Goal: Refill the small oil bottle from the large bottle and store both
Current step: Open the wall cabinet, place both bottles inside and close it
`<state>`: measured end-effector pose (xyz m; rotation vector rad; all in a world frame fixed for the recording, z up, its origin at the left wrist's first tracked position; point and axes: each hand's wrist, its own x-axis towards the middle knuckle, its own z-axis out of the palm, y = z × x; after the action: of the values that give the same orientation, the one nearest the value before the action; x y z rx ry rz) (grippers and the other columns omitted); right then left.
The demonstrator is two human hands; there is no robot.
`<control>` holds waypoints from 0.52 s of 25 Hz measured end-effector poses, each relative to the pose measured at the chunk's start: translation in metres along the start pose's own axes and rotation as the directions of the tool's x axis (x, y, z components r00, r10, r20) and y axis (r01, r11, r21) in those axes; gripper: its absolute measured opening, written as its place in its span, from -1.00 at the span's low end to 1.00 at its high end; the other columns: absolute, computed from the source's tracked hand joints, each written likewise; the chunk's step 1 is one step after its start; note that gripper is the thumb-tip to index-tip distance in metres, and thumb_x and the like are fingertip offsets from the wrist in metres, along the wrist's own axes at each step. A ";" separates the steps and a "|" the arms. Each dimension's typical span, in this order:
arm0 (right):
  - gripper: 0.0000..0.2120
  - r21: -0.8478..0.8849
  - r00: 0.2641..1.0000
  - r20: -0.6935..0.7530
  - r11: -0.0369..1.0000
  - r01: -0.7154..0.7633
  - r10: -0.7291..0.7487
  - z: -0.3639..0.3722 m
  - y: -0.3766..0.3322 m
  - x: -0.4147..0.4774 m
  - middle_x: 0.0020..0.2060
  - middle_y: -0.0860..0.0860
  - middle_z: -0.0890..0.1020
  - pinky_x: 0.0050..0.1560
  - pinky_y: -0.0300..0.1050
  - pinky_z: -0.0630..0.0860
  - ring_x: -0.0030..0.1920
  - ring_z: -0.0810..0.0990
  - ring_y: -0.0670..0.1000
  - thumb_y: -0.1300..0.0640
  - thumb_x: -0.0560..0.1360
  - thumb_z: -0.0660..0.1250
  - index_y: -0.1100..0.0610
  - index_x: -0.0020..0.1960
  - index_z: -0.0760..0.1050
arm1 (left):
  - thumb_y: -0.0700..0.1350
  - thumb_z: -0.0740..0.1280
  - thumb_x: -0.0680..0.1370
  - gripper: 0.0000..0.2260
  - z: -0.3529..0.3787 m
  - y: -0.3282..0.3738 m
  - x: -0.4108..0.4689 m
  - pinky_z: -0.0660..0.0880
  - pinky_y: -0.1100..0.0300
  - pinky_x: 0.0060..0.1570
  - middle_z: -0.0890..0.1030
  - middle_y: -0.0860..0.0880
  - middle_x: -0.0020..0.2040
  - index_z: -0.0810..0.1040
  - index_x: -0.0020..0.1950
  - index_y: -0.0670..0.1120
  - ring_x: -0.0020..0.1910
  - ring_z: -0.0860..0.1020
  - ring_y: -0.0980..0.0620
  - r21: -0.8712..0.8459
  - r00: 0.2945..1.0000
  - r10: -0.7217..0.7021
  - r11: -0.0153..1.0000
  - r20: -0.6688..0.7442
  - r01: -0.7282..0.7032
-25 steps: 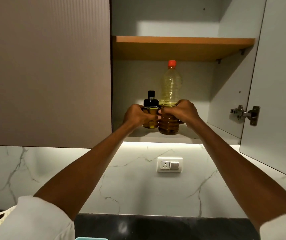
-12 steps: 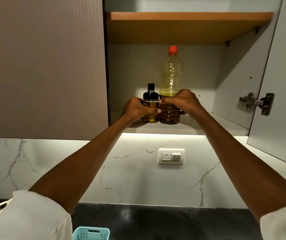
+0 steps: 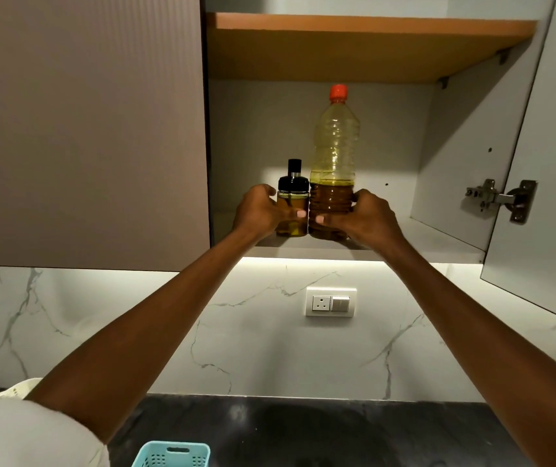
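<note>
Two bottles stand upright side by side on the lower shelf (image 3: 421,242) of an open wall cabinet. The small oil bottle (image 3: 292,200), glass with a black pump cap, is on the left and holds oil to near its cap. My left hand (image 3: 259,210) wraps around it from the left, thumb across its front. The large plastic bottle (image 3: 333,153) with an orange cap stands on the right, roughly a third full of oil. My right hand (image 3: 364,217) grips its lower body from the right.
The cabinet's right door (image 3: 552,163) hangs open with a metal hinge (image 3: 502,198). A closed door (image 3: 84,129) is to the left, a wooden shelf (image 3: 370,45) above. Below are a marble backsplash with a socket (image 3: 331,302), a dark counter (image 3: 303,433) and a blue basket (image 3: 172,455).
Both bottles have been set down side by side on the cabinet's lower shelf. My hands have slid lower on the bottles and the view has tilted slightly downward.
</note>
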<state>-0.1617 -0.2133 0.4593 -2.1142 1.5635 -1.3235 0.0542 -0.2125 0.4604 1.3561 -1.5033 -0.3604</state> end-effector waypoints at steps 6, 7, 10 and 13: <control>-0.35 -0.056 1.000 -0.010 0.998 -0.003 0.002 0.009 -0.005 0.019 0.19 0.07 0.72 0.10 -0.09 0.56 0.17 0.70 0.12 -0.21 0.39 0.63 0.10 0.34 0.59 | -0.01 0.64 0.46 -0.61 0.011 0.003 0.022 0.67 -0.15 0.18 0.66 -0.05 0.02 0.59 0.16 -0.11 0.10 0.69 -0.16 0.083 1.000 0.004 0.997 -0.013 -0.003; -0.37 -0.059 1.000 -0.010 0.998 -0.005 0.005 0.011 -0.004 0.025 0.18 0.08 0.73 0.09 -0.09 0.56 0.16 0.70 0.13 -0.20 0.39 0.64 0.10 0.33 0.61 | -0.03 0.63 0.48 -0.67 0.014 0.001 0.029 0.67 -0.16 0.18 0.64 -0.04 -0.03 0.58 0.08 -0.08 0.09 0.69 -0.17 0.092 1.000 -0.002 0.996 -0.013 0.003; -0.37 -0.071 0.999 0.003 0.997 -0.036 0.036 0.020 -0.002 0.048 0.19 0.10 0.72 0.12 -0.07 0.58 0.19 0.70 0.14 -0.17 0.40 0.65 0.13 0.33 0.62 | -0.05 0.64 0.47 -0.72 0.026 -0.004 0.055 0.67 -0.14 0.18 0.70 -0.12 0.00 0.60 0.01 -0.09 0.10 0.71 -0.20 0.125 0.999 -0.026 0.992 -0.023 0.029; -0.34 -0.077 0.998 0.022 0.996 -0.054 0.056 0.029 0.005 0.073 0.25 0.13 0.70 0.23 -0.03 0.58 0.25 0.68 0.16 -0.15 0.42 0.63 0.16 0.39 0.58 | -0.02 0.67 0.43 -0.61 0.036 -0.010 0.080 0.66 -0.05 0.19 0.74 -0.17 0.10 0.68 0.12 -0.19 0.12 0.71 -0.16 0.165 0.997 -0.065 0.984 -0.047 0.072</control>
<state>-0.1407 -0.2866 0.4782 -2.1066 1.6752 -1.2348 0.0442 -0.2990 0.4761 1.5409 -1.4814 -0.2522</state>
